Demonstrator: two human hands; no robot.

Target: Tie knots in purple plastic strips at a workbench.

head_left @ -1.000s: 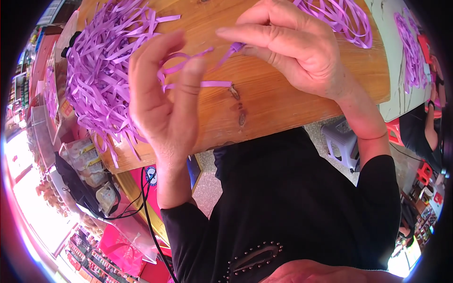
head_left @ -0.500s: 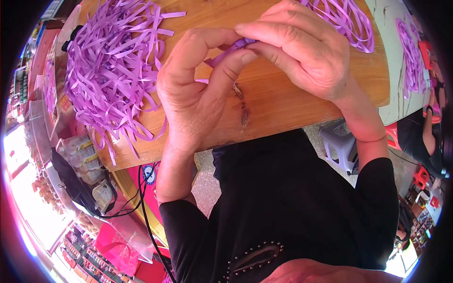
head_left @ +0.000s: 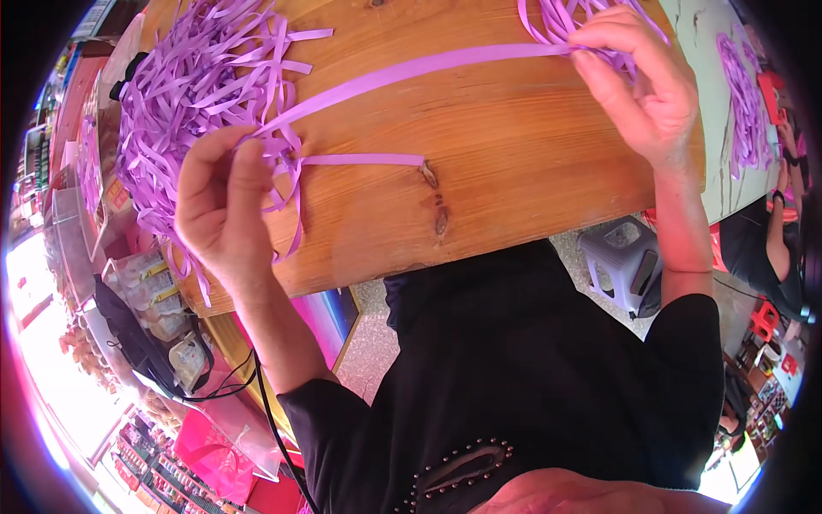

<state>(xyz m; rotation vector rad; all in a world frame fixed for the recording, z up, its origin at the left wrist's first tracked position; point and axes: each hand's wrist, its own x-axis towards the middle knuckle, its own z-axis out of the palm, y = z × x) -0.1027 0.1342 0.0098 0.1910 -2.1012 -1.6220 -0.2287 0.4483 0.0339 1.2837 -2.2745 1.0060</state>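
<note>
On the wooden tabletop (head_left: 514,180), a ribbon heap (head_left: 184,94) lies at 10 o'clock. One ribbon (head_left: 411,73) stretches taut from the left hand (head_left: 224,201) to the right hand (head_left: 646,86), each pinching an end. Likely straightening; folding next needs even tension.

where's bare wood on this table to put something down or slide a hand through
The wooden table is bare in its middle, from the stretched purple ribbon down to the near edge, between the left hand and right hand. It is crowded at the left under the ribbon pile, and at the far right by more loose strips.
</note>
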